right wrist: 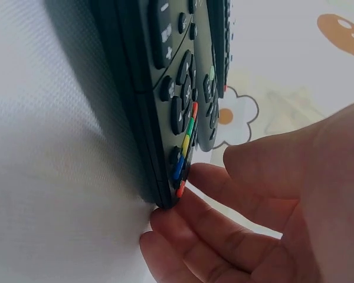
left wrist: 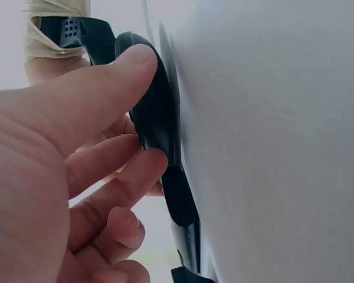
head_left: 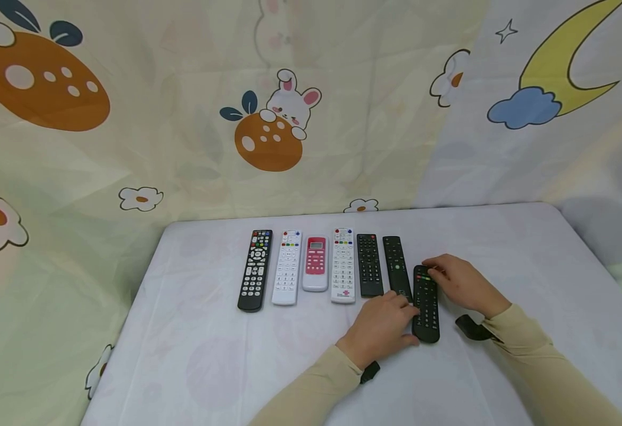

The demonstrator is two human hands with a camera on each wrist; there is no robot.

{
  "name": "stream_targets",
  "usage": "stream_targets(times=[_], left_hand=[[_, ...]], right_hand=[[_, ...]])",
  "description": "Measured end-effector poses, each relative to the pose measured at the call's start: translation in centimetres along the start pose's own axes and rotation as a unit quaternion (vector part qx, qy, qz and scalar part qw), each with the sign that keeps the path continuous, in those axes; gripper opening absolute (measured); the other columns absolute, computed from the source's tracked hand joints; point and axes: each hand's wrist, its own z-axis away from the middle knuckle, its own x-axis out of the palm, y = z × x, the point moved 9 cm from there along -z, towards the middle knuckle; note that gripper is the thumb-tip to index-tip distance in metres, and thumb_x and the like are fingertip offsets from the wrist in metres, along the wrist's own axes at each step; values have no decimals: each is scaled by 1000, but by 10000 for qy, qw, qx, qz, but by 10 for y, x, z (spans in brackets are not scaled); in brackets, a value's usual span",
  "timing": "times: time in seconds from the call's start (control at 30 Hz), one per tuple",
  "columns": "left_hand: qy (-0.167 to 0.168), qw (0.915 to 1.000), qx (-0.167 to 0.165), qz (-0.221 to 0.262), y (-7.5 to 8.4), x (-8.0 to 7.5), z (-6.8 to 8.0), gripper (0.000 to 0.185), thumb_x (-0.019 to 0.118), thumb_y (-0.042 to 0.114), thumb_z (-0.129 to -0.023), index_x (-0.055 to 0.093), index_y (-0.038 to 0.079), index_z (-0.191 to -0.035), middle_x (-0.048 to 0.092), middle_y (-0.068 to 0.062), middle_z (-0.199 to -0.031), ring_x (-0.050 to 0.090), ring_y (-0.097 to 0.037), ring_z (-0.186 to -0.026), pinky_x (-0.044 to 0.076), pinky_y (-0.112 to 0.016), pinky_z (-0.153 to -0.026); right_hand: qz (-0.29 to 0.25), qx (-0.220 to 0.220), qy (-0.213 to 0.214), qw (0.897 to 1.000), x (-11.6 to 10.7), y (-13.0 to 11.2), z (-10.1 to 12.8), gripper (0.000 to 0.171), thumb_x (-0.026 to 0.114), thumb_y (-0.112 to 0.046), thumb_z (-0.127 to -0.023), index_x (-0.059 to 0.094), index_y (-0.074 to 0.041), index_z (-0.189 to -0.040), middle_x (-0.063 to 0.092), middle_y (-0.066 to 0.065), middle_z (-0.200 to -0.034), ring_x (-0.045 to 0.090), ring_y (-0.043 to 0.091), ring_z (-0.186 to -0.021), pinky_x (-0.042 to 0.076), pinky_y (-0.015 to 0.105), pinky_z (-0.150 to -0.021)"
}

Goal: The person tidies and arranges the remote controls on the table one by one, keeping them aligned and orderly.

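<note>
Toward the right of the table lies a black remote control (head_left: pixel 425 307), nearer to me than the others in its row. My left hand (head_left: pixel 380 326) holds its near end, the thumb (left wrist: pixel 138 59) on the end and bent fingers (left wrist: pixel 150 162) at its left edge. At the far end, my right hand (head_left: pixel 462 284) touches the remote with loosely bent fingertips, while the thumb (right wrist: pixel 248 162) stays apart from it. Colored buttons (right wrist: pixel 186 141) show near that end. Just left is another black remote (head_left: pixel 397 266), its near end partly behind my left hand.
Leftward in the row lie a black remote (head_left: pixel 369 266), a white remote (head_left: pixel 343 266), a white-and-pink remote (head_left: pixel 316 263), another white remote (head_left: pixel 287 269) and a long black remote (head_left: pixel 255 269). A white cloth covers the table (head_left: pixel 210 367); a printed curtain (head_left: pixel 183 118) hangs behind.
</note>
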Motion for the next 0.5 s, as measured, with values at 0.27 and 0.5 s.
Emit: stream_targets(times=[0.27,0.5], left_hand=[[-6,10000,21,-63,4,0,-2,46,80,53,-81,75,23,-115,68,9,-104,56,-6,-94,46,-17,-84],[88,9999,99,-79,7,0,-5,42,79,52,-82,75,23,-113,68,10,-105,56,-6,-94,46,-16,-85]], right_hand=[[62,-5,-2,10000,1,0,0,29,51,-3,-101,62,12,-123,64,28,-118,62,40,-107,50,55,-87],[64,65,-63,9999,0,1,-2,30,50,-4,-102,62,13,-123,64,30,-118,62,39,-105,50,54,-86]])
